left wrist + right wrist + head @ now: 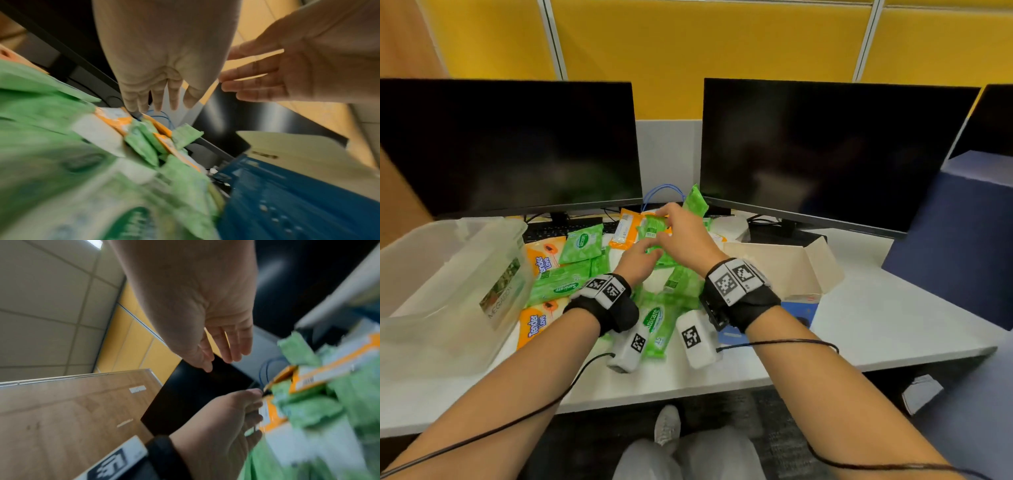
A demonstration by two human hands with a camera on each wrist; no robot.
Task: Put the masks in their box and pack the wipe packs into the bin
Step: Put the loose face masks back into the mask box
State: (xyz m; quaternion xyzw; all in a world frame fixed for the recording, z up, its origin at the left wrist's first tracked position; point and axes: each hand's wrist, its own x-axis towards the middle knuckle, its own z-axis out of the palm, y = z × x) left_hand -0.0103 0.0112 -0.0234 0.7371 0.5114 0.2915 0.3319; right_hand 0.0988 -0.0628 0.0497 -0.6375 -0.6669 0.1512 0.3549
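Left hand (637, 261) and right hand (686, 236), fingers straight (holding nothing), over green and orange plastic wipe packs (571, 270), reaching to gather for clear plastic bin (448, 281)

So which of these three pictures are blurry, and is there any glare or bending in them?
Head view: mostly sharp, the Sanicare pack label readable, monitor edges bowed by the wide lens. Left wrist view: near green packs heavily smeared, a soft glare streak on the dark monitor. Right wrist view: packs blurred, the left hand softer than the right hand.

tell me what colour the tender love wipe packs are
Orange, with blue lettering; the Tender Love packs show best in the head view.
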